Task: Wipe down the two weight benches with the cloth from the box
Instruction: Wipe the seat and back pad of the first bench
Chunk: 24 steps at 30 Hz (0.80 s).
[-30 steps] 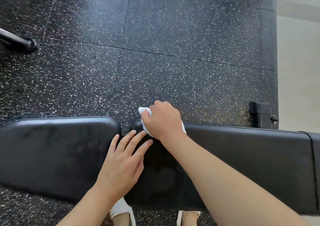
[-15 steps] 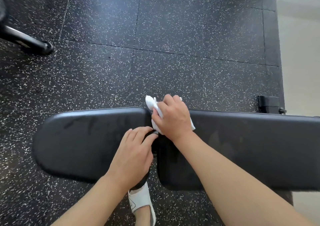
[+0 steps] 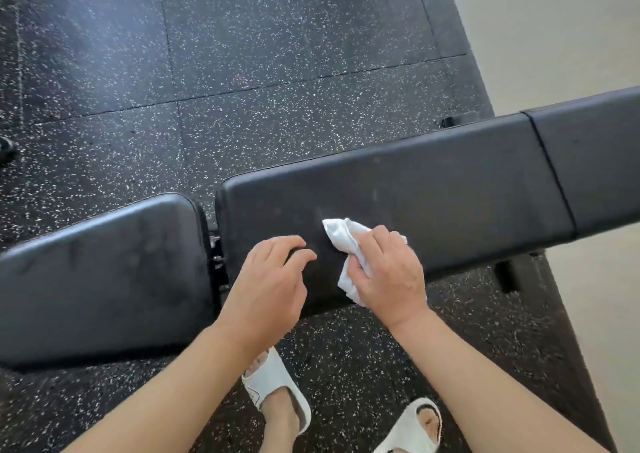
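**Hands on the back pad, wipe mid-course**

Right hand [image 3: 388, 272] grips the bunched white cloth [image 3: 341, 241] and presses it onto the long back pad [image 3: 433, 189], near the pad's near edge and a little right of the gap between pads. Left hand [image 3: 268, 286] holds nothing — its fingers are loosely curled, fingertips resting on the same pad just left of the cloth, seemingly to steady the person over the bench.

How far along: the wiping of this bench is under way, not finished, by my reading. Seat pad [image 3: 104, 272] to the left shows dull smears and streaks, which could be damp wipe marks or leftover grime — I cannot tell which. Faint pale marks also sit on the back pad above the cloth, so that stretch likely needs a pass. Head pad [image 3: 588, 161] at the far right, past the seam, looks untouched, though that is a guess.

Only one bench is in view; the second one and the box are not visible, so whether the other has been done cannot be judged. At least the right-hand length of this bench appears left to cover
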Tool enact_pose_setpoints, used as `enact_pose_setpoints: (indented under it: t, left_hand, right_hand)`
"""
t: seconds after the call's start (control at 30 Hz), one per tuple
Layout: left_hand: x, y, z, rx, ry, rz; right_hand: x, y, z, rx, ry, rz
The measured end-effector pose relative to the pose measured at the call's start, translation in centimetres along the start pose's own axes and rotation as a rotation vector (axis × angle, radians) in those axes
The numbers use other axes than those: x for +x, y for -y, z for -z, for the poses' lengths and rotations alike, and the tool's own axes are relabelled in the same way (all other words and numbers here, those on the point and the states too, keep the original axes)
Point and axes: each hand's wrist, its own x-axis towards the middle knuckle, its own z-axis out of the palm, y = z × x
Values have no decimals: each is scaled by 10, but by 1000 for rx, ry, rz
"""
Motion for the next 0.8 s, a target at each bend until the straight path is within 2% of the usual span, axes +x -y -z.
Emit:
enact_pose_setpoints:
  t: [0.2, 0.33, 0.47, 0.63, 0.8]
  left_hand:
    - [38, -63, -27, 13, 70, -164]
    - [75, -103, -50, 78, 127, -286]
    - [111, -144, -70, 121, 158, -416]
    - [159, -190, -106, 203, 189, -566]
    - [177, -200, -140, 293, 246, -609]
  right_hand:
    - [-59, -33, 21, 47, -74, -42]
    - [-102, -58, 37, 35, -86, -332]
    - [-146, -90, 58, 141, -105, -651]
    - [-173, -132, 77, 263, -174, -880]
    - [-163, -174, 90, 408, -388, -1005]
